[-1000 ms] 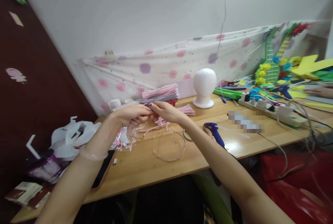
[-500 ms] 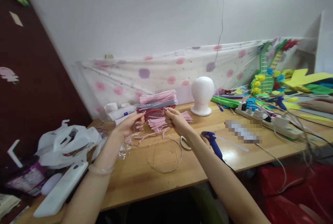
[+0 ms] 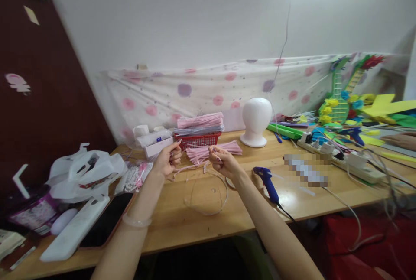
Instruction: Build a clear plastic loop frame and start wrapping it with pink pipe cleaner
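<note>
Above the middle of the desk, my left hand (image 3: 168,158) pinches one part of a thin pale wire (image 3: 194,143). My right hand (image 3: 224,159) pinches the same wire, and a short span shows between the two hands. Below them a loop of similar pale wire (image 3: 208,214) lies on the wood; whether it joins the held piece I cannot tell. Behind the hands, a bundle of pink pipe cleaners (image 3: 232,147) rests in front of a red basket (image 3: 201,139). More pink stems (image 3: 199,120) and grey ones lie on top of the basket.
A white foam head (image 3: 256,119) stands behind my right hand. A blue glue gun (image 3: 268,184) lies to the right, near a power strip (image 3: 344,165). Phones (image 3: 107,221), a bag of beads (image 3: 138,176) and plastic bags are left. Another person's hand (image 3: 403,140) is far right.
My view has shifted slightly left. My hands remain pinched, and the wire span between them shows more clearly. The dark phone and bead bag beside my left arm have come into fuller view.
</note>
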`<state>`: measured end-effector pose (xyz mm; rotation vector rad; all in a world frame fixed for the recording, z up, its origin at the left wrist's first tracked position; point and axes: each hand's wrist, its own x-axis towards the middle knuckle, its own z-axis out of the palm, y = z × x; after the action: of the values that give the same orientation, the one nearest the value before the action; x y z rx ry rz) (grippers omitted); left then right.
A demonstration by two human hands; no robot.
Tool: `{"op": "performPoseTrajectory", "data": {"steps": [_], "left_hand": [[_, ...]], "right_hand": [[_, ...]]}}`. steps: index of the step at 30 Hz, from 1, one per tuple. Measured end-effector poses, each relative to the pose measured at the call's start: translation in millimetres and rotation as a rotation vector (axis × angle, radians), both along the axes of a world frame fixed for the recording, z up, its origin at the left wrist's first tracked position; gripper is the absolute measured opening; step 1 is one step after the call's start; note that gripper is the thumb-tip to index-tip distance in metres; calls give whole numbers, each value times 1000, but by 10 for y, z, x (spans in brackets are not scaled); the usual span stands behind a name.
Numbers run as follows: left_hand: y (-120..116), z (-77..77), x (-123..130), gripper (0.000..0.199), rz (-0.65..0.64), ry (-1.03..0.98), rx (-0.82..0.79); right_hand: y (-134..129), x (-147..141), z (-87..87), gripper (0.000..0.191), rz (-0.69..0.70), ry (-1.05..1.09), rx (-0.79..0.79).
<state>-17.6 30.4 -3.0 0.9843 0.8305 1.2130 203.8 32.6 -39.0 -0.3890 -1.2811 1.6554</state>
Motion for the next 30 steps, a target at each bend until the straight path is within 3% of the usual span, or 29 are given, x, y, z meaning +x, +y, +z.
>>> {"op": "performPoseTrajectory", "data": {"steps": [4,12,17,24,30], "left_hand": [[-17,-50,12,35,12,65,-3],[39,-439,17,48,75,252,-120],[72,-594,50,56,166,288,-142],[-38,-706,231,60,214,148,-30],[-159,-725,206,46,151,173,78]], "right_hand": [[59,71,-50,29,-47,34,-5],[182,139,-277,29,-92,-12,-42],[185,188,-373,30,-101,-55,-37],[121,236,-476,38,-160,-120,-18],[67,345,-585,47,-378,-233,61]]}}
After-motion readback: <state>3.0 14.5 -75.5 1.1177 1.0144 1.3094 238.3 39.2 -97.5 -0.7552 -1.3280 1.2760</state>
